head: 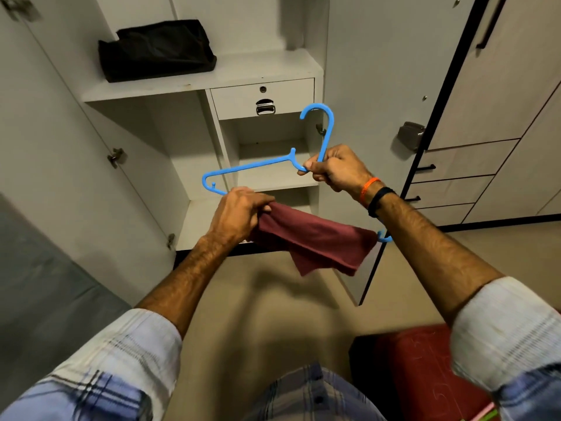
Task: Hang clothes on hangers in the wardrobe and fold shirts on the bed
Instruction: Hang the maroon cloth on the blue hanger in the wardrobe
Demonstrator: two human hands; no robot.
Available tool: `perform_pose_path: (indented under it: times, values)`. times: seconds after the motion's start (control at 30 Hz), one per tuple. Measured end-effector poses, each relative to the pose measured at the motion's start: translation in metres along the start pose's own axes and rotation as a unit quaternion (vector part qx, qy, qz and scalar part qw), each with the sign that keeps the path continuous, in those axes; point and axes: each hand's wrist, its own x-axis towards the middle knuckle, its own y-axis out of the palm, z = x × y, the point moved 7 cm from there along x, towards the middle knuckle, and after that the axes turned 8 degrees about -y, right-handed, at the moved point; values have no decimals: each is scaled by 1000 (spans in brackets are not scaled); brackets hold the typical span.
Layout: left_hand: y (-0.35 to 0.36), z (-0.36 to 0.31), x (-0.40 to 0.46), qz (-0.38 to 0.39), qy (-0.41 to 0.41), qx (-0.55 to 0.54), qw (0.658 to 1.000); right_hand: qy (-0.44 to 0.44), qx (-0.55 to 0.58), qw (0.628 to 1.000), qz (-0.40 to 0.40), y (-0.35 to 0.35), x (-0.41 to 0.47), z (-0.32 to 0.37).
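Right hand (335,170) gripping the neck of a blue hanger (261,165) held up before the open wardrobe (212,74), left hand (239,212) clutching a maroon cloth (315,238) draped over the hanger's lower bar, black bag (156,50) on the shelf above

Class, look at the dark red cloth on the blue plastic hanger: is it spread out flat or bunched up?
Bunched up. The dark red cloth drapes in folds over the blue plastic hanger, gathered where the left hand grips it.

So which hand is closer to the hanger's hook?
Right. The right hand grips the blue hanger just below its hook; the left hand pinches the maroon cloth at the lower bar.
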Motion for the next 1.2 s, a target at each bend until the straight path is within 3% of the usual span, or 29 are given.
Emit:
perform_pose_path:
  times: [0.03, 0.1, 0.2, 0.3, 0.47, 0.67, 1.0, 1.2]
  values:
    - [-5, -4, -5, -57, 35, 12, 998, 1, 10, 1000, -8, -3, 1, 0]
    - [-6, -9, -11, -82, 86, 36, 992, 1, 18, 1000, -15, -8, 1, -1]
    - [3, 2, -8, 4, 44, 74, 996, 3, -1, 1000, -4, -8, 3, -2]
    - [8, 10, -2, 59, -12, 39, 997, 8, -24, 1000, 7, -3, 1, -3]
    - [24, -9, 7, 158, 3, 12, 987, 1, 6, 1000, 13, 3, -4, 6]
    - [40, -2, 15, 291, -51, -30, 955, -28, -23, 998, 49, 10, -13, 23]
    - [41, -2, 11, 312, -64, -31, 947, -23, -30, 998, 46, 13, -16, 23]
    - [39, -19, 8, 227, 8, 19, 974, -21, -26, 999, 33, 10, -15, 28]
